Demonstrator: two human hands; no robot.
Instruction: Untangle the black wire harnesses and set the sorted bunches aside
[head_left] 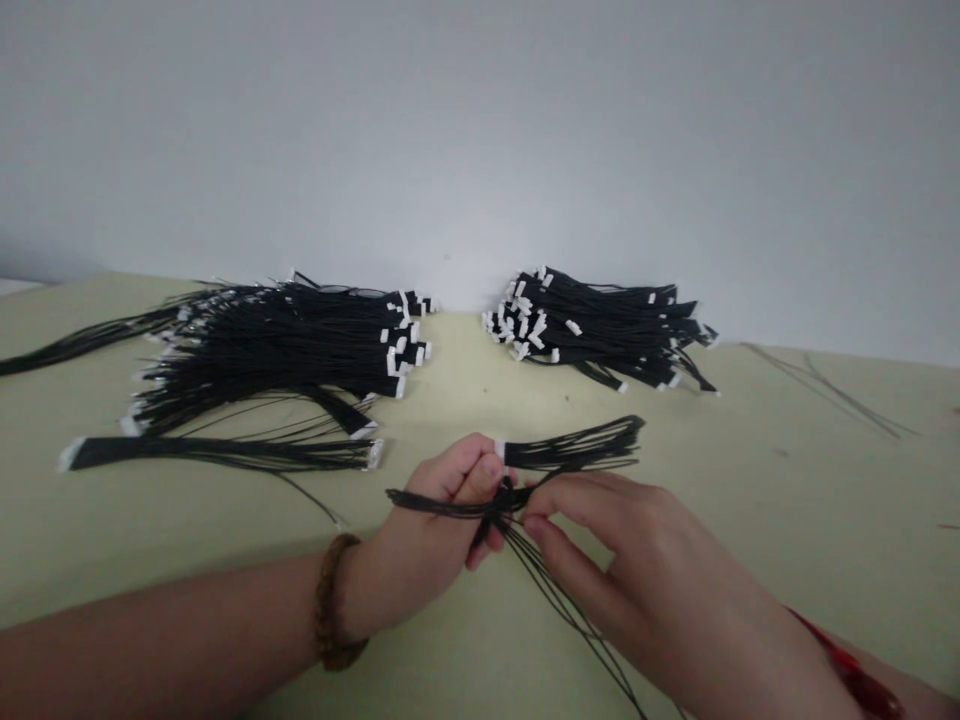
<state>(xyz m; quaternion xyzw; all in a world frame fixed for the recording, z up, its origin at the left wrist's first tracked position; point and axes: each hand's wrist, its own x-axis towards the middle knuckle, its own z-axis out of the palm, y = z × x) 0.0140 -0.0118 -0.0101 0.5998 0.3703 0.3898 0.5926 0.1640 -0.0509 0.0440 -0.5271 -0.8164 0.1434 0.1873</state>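
- The bundle point(570, 450) of thin black wires, capped at one end by a white connector point(499, 450), is held just above the worktop point(480, 400) and is the landmark for everything here.
- The left hand point(450, 500) is at the bundle's connector end. Its grip is clamped on the wires, with the thumb pressed over them just beside the connector.
- The right hand point(645, 560) is just right of the bundle and below it. Its fingertips point(531, 528) touch the strands point(559, 600) that trail from the bundle across the worktop. Whether this grip is clamped on them or only resting against them, I cannot tell.
- A few black wires loop across the back of the left hand, and others run down toward the near edge of the view.
- A braided brown bracelet point(330, 600) circles the left wrist, on the side away from the bundle.
- A red cord point(847, 660) lies around the right wrist, also away from the bundle.
- Beyond the bundle, up and to the left, sits a large pile point(285, 345) of black wires with white connectors.
- Beyond it, almost straight ahead, sits a second pile point(600, 330), with its connectors mostly at the end nearest the first.
- A loose bunch point(217, 453) lies left of the bundle, in front of the first pile.
- Thin stray wires point(825, 390) lie well to the right.
- A plain white wall point(480, 130) rises behind the worktop, far beyond the bundle.
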